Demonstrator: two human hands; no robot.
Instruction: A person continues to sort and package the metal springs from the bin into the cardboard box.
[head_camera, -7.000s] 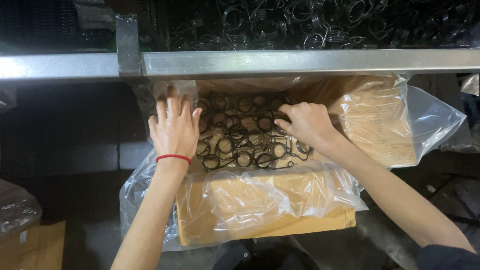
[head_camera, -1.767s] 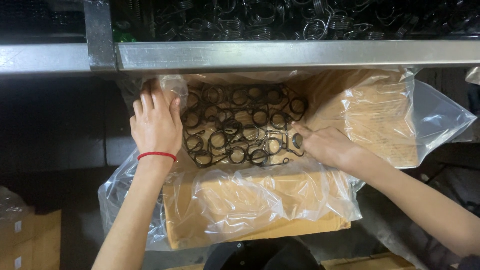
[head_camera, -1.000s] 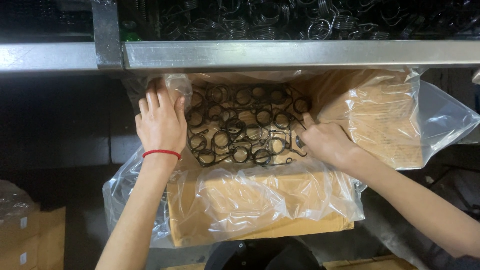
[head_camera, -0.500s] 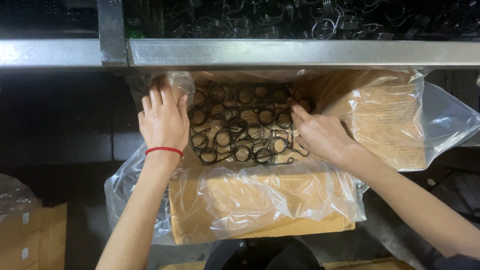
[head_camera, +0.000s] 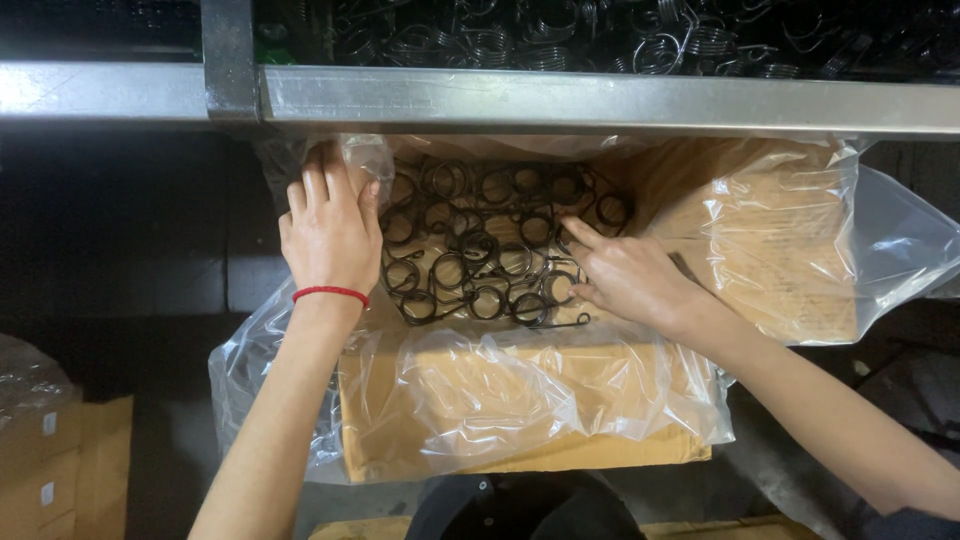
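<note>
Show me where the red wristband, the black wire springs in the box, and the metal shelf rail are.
red wristband (head_camera: 331, 293): head view, middle of the band.
black wire springs (head_camera: 480, 255): head view, centre of the pile.
metal shelf rail (head_camera: 600, 100): head view, front face.

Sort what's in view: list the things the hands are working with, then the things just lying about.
In hand:
- left hand on the clear plastic liner
- right hand on the dark wire springs
- cardboard box holding them

Lying about:
- metal shelf rail
- springs on the shelf above
- small cartons at lower left

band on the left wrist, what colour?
Red: a thin band round the wrist just below the left hand; the head view shows it.
</note>
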